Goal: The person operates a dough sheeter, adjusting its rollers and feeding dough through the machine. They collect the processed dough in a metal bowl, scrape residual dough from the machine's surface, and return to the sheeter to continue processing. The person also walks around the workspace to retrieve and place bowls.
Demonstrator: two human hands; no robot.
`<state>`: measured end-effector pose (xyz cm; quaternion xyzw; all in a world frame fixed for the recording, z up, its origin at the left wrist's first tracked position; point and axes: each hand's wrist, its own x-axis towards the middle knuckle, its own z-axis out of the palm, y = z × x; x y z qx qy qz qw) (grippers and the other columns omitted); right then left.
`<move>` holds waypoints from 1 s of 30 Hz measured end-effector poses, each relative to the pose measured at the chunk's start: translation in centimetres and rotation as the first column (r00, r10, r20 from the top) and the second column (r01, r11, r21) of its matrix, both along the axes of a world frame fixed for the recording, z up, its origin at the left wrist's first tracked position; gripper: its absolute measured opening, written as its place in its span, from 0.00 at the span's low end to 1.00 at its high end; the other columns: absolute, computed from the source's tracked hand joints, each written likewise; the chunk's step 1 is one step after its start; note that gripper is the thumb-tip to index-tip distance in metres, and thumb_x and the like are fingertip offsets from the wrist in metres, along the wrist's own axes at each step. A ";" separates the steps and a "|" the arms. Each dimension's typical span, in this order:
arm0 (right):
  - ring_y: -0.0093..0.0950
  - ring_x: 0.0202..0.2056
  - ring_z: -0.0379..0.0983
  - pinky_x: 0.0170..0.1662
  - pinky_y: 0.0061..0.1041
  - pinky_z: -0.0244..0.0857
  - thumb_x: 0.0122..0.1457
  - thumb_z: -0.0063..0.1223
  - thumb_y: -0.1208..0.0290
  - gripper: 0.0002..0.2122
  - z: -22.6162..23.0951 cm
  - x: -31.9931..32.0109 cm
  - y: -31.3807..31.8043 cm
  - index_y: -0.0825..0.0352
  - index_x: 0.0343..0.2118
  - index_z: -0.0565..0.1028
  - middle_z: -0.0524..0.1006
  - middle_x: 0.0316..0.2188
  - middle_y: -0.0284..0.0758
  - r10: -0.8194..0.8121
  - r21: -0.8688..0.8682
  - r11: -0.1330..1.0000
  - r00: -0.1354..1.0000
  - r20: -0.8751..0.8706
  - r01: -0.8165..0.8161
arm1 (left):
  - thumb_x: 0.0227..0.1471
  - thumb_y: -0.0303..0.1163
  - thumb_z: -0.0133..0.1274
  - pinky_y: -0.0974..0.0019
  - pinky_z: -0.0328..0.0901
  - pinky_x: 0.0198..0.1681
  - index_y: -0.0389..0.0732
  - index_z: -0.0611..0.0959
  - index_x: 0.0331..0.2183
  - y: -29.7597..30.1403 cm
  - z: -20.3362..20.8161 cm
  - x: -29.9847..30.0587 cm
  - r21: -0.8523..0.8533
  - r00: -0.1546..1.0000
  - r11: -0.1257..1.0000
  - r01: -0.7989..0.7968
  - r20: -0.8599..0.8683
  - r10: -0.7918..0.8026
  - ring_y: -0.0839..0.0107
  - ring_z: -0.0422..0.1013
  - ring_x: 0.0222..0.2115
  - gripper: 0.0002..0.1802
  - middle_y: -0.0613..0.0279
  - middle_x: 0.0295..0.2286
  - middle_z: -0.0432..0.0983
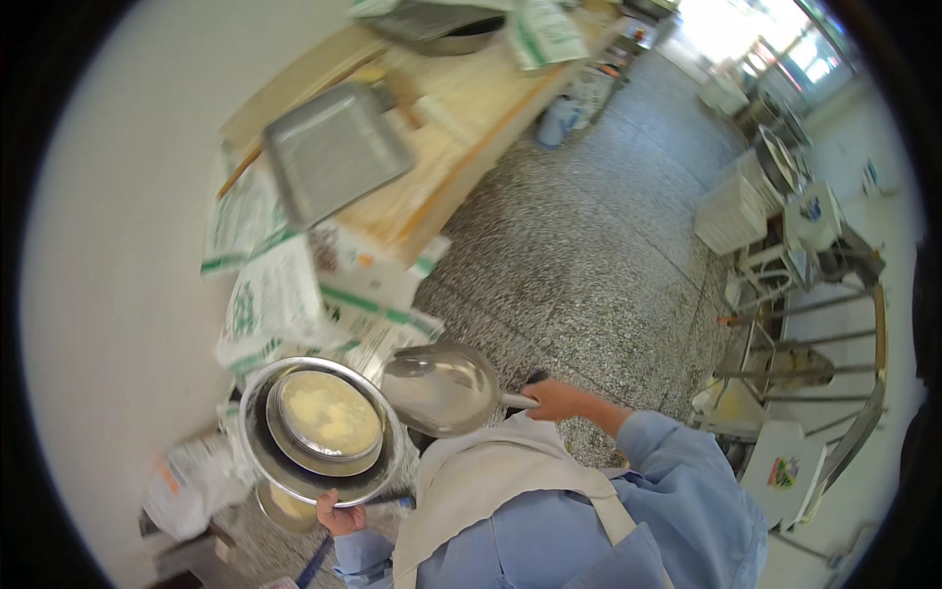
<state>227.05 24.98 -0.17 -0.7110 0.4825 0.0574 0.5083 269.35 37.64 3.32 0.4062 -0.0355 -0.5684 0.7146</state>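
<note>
My left hand (340,512) grips the near rim of a wide steel bowl (253,454). Inside that bowl sits a smaller round metal sieve or pan (282,432) with pale yellow, crumbly powder (329,412) in it. My right hand (557,401) is closed around the handle of a large metal scoop (446,388). The scoop's broad end reaches left, close to the bowl's right rim. Its inner face looks shiny, and I cannot make out any load in it.
A wooden table (461,147) with a grey metal tray (339,152) stands ahead on the left. Green-and-white sacks (270,299) are piled below its near end. Along the right wall are a metal rack (868,393), a white crate (731,214) and a white box (785,466).
</note>
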 end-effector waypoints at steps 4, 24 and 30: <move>0.45 0.29 0.69 0.33 0.37 0.62 0.43 0.53 0.66 0.12 -1.0 -11.1 3.8 0.68 0.29 0.70 0.72 0.24 0.47 -0.308 -0.058 0.949 0.950 0.059 0.311 | 0.38 0.27 0.48 0.52 0.65 0.49 0.35 0.71 0.44 -9.1 1.7 -10.7 -0.051 0.990 0.989 0.138 0.034 -0.136 0.58 0.69 0.43 0.25 0.53 0.40 0.72; 0.20 0.08 0.60 0.09 0.21 0.52 0.47 0.51 0.76 0.05 -1.7 -47.0 -10.6 0.66 0.26 0.67 0.65 0.12 0.30 -0.924 0.259 -0.197 -0.267 0.273 0.945 | 0.40 0.27 0.46 0.51 0.57 0.54 0.35 0.69 0.48 -44.5 0.1 -52.8 -0.106 0.684 0.685 0.721 -0.052 -0.728 0.56 0.64 0.48 0.28 0.52 0.46 0.68; 0.21 0.06 0.58 0.08 0.21 0.53 0.47 0.50 0.75 0.05 -0.5 -55.0 -15.4 0.67 0.26 0.67 0.64 0.11 0.30 -0.824 0.248 -0.424 -0.485 0.293 0.871 | 0.40 0.28 0.46 0.52 0.57 0.54 0.35 0.69 0.48 -56.3 0.8 -64.8 -0.087 0.579 0.590 0.803 -0.124 -0.806 0.57 0.63 0.49 0.28 0.53 0.47 0.67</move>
